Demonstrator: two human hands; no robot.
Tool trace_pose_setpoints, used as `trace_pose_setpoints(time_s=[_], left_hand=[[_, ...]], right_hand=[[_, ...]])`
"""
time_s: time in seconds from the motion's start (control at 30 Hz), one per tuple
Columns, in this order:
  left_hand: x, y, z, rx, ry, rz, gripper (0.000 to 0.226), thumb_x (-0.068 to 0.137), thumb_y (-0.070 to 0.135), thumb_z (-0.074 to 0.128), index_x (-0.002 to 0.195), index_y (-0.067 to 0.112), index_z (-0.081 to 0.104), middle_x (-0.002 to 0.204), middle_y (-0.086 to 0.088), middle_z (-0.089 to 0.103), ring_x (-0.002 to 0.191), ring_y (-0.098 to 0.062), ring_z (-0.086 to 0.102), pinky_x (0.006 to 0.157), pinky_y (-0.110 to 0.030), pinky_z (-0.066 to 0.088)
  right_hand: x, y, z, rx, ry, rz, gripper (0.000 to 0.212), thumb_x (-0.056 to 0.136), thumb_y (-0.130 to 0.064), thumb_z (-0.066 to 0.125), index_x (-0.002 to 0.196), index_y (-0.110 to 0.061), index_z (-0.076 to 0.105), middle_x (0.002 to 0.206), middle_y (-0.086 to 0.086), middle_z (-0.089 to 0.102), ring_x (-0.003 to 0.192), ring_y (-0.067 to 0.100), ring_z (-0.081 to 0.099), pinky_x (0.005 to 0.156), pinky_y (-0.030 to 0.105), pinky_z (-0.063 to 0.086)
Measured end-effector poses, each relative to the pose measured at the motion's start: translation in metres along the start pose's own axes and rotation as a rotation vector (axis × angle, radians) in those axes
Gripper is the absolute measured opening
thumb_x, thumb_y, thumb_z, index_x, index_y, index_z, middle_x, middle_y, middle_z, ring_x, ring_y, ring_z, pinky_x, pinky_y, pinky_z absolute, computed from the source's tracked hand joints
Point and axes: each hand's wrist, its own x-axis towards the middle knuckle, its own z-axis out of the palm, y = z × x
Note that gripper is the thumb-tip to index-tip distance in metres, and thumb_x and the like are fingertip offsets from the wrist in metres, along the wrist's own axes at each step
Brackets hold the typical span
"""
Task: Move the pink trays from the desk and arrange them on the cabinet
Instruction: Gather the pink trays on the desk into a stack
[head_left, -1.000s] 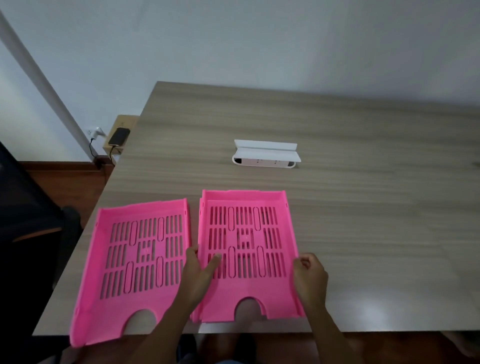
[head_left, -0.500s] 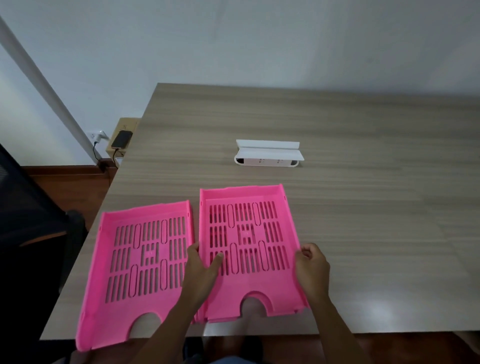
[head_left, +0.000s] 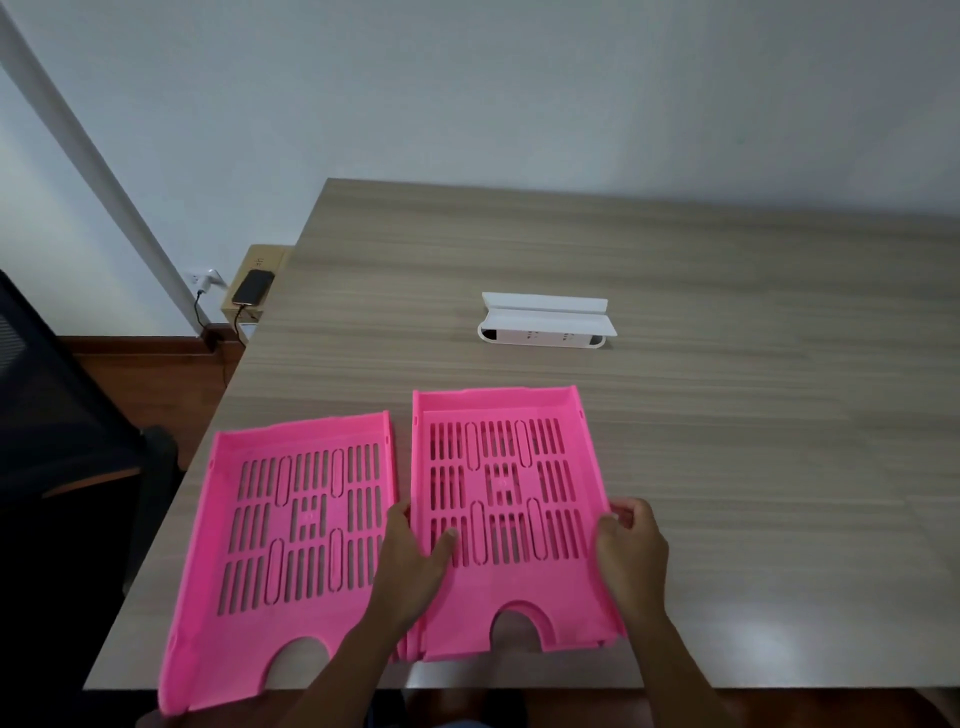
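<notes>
Right pink tray lifted since earlier, left hand and right hand gripping its sides, no legible writing

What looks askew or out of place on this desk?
The left tray sits skewed, its near end hanging past the desk edge. The right tray, in both hands' grip, shows doubled edges, perhaps two trays nested. Nothing looks damaged.
</notes>
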Motion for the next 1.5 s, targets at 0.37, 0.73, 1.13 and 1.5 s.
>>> trace_pose_setpoints(time_s=[0.37, 0.73, 1.13, 1.5], left_hand=[[0.009, -0.008, -0.050, 0.074, 0.140, 0.091, 0.062, 0.095, 0.027, 0.064, 0.148, 0.013, 0.035, 0.156, -0.008, 0.038, 0.141, -0.023, 0.038, 0.118, -0.047, 0.031], [0.018, -0.047, -0.161, 0.084, 0.404, 0.008, 0.046, 0.095, 0.013, 0.064, 0.138, 0.006, 0.049, 0.140, -0.010, 0.049, 0.121, -0.016, 0.045, 0.105, -0.036, 0.038], [0.051, -0.120, -0.220, 0.099, 0.288, -0.170, 0.046, 0.076, 0.038, 0.062, 0.118, 0.024, 0.048, 0.117, -0.005, 0.056, 0.098, -0.026, 0.068, 0.075, -0.047, 0.063], [0.040, -0.126, -0.227, 0.045, 0.134, -0.247, 0.024, 0.098, 0.019, 0.054, 0.121, 0.022, 0.047, 0.097, 0.002, 0.067, 0.078, -0.010, 0.068, 0.056, -0.021, 0.049]], right_hand=[[-0.024, -0.071, 0.059, 0.032, -0.064, -0.306, 0.036, 0.094, -0.004, 0.057, 0.129, -0.010, 0.059, 0.131, 0.007, 0.063, 0.117, 0.019, 0.059, 0.100, 0.034, 0.049], [-0.106, -0.102, 0.171, -0.074, -0.496, -0.404, 0.048, 0.096, -0.013, 0.056, 0.143, -0.015, 0.048, 0.146, 0.004, 0.052, 0.130, 0.013, 0.049, 0.110, 0.030, 0.040], [-0.096, -0.065, 0.246, -0.149, -0.485, -0.165, 0.105, 0.078, -0.023, 0.060, 0.153, -0.051, -0.009, 0.161, 0.009, 0.028, 0.083, -0.002, 0.047, 0.066, 0.016, 0.046], [-0.110, -0.063, 0.244, -0.405, -0.352, -0.126, 0.085, 0.095, -0.020, 0.056, 0.160, -0.006, 0.003, 0.169, 0.011, -0.004, 0.155, 0.029, 0.009, 0.114, 0.028, 0.012]])
